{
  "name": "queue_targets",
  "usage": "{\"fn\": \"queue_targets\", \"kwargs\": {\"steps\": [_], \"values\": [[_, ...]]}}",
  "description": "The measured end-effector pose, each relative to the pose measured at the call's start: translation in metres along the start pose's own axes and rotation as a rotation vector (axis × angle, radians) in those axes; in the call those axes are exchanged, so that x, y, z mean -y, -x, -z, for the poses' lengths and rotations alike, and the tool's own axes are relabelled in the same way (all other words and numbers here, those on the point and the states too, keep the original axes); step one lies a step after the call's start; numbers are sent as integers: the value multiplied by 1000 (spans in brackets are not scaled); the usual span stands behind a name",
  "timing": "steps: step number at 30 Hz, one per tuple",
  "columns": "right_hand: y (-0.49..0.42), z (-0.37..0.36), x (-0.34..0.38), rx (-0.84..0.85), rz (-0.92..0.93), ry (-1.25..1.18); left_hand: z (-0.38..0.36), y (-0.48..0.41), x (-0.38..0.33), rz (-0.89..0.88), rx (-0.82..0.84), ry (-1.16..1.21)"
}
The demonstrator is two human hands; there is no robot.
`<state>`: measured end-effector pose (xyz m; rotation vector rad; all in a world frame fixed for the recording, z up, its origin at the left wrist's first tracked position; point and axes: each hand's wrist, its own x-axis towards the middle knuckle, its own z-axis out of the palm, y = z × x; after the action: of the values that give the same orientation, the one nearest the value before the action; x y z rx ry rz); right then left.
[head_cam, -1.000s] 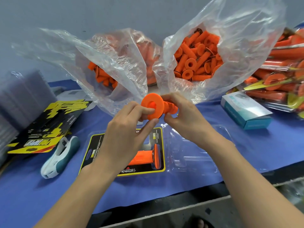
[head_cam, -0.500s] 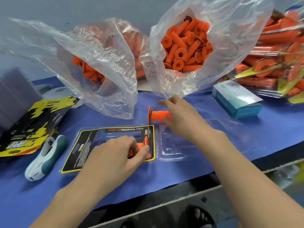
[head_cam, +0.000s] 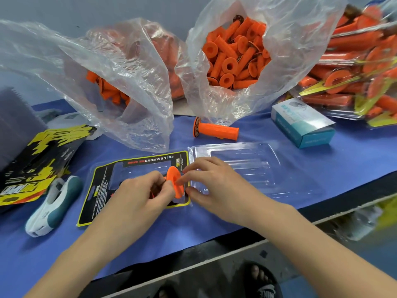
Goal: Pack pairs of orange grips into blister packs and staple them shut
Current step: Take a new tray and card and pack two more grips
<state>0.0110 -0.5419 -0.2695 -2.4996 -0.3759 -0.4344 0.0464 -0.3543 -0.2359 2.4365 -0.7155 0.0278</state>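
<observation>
Clear bag (head_cam: 300, 39) holds many loose orange grips (head_cam: 229, 66).

Views: one, the head camera, worn by the person.
Position: above the near edge of the table (head_cam: 343, 160), on the person's side.
Direction: forward and steeply down; the table edge runs slanted, rising to the right, with a sandalled foot (head_cam: 256, 278) showing on the floor below it.
Nearness: close; both forearms enter from the bottom, and the left hand (head_cam: 137, 196) and right hand (head_cam: 217, 186) meet on an orange grip (head_cam: 175, 181) just below the middle.
Reach: the far side takes in two plastic bags (head_cam: 107, 72) and the grey wall (head_cam: 64, 9).
Lens: wide-angle; the right margin is blurred.
</observation>
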Motion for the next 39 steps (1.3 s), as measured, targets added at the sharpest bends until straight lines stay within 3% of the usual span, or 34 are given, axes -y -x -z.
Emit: {"fn": "queue_targets", "kwargs": {"steps": [16, 27, 39], "values": [[0, 2, -2, 60, -108, -131, -5, -1, 4, 12, -25, 32], [-7, -1, 10, -37, -66, -74, 0, -1, 8, -1, -39, 131], [-10, -2, 12, -104, -83, -192, 2, -2, 10, 30, -22, 174]]}}
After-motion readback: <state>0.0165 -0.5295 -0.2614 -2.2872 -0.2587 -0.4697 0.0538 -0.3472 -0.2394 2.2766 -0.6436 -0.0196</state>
